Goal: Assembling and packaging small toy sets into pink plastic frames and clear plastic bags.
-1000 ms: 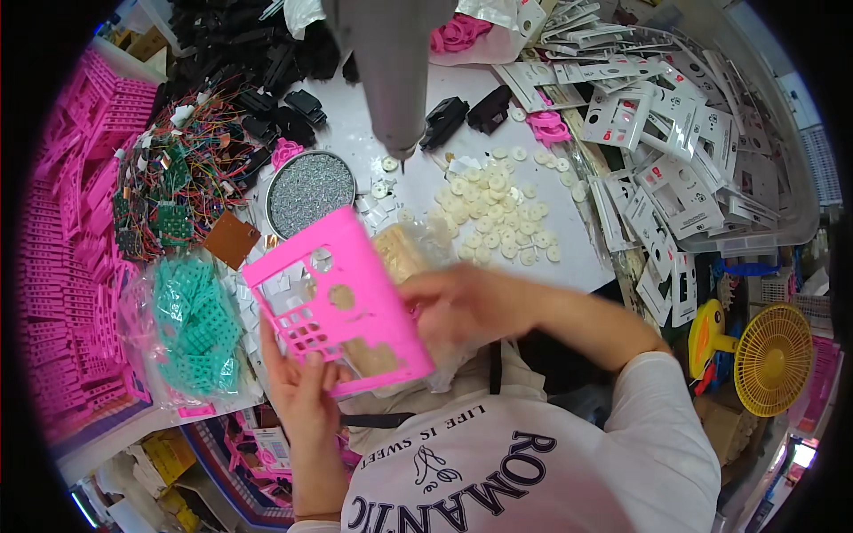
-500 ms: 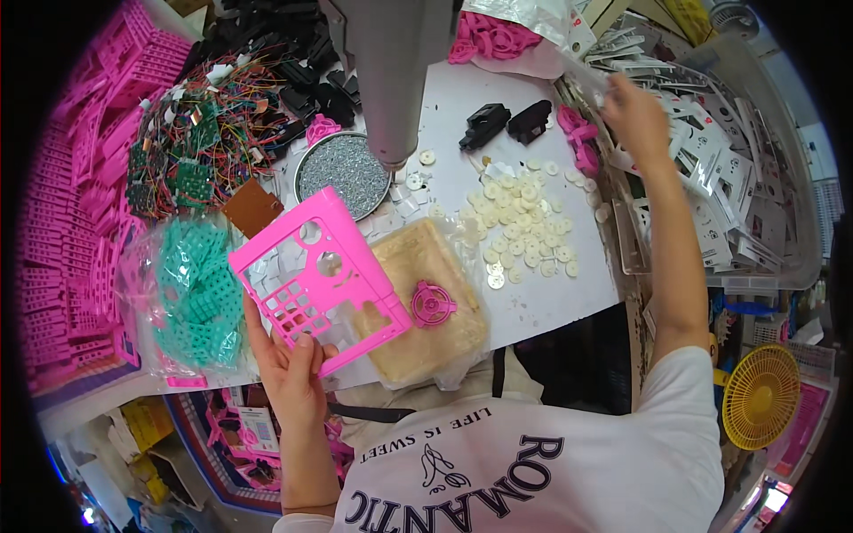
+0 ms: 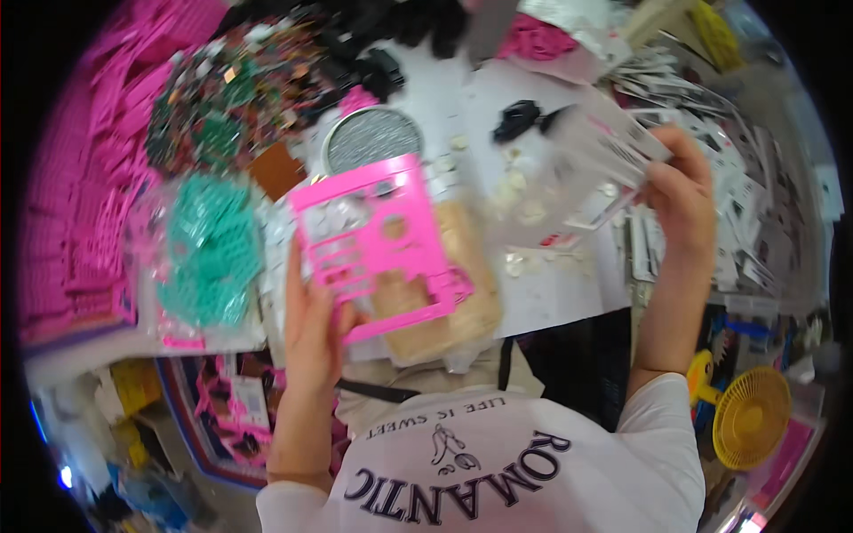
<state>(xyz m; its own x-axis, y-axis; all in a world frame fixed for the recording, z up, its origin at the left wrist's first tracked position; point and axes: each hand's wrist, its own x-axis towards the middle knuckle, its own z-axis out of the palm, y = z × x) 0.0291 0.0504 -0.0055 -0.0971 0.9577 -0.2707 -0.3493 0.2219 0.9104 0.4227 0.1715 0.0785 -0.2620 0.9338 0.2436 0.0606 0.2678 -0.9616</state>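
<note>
My left hand [image 3: 315, 324] is closed on the lower left edge of a pink plastic casing [image 3: 422, 209] with square and round cut-outs. The casing is tilted above a tan block [image 3: 480, 258] wrapped in clear plastic. Part of a round pink piece [image 3: 460, 282] shows past its right edge. Over the table's right side, my right hand [image 3: 680, 191] pinches a thin white printed panel [image 3: 586, 160], blurred by motion, with a window cut in it. Beneath that panel lie small cream discs [image 3: 514, 186], partly covered.
Beyond the casing stands a round dish of small silvery pieces [image 3: 373, 142]. Teal grid parts [image 3: 211, 253] in clear plastic, wired circuit boards [image 3: 231, 98] and stacked pink casings [image 3: 80, 231] fill the left. A clear bin of white panels [image 3: 742, 204] is at right.
My right hand has come away from the bin with a white panel, which now hangs over the cream discs. The pink casing has turned more upright; the whole view has shifted.
</note>
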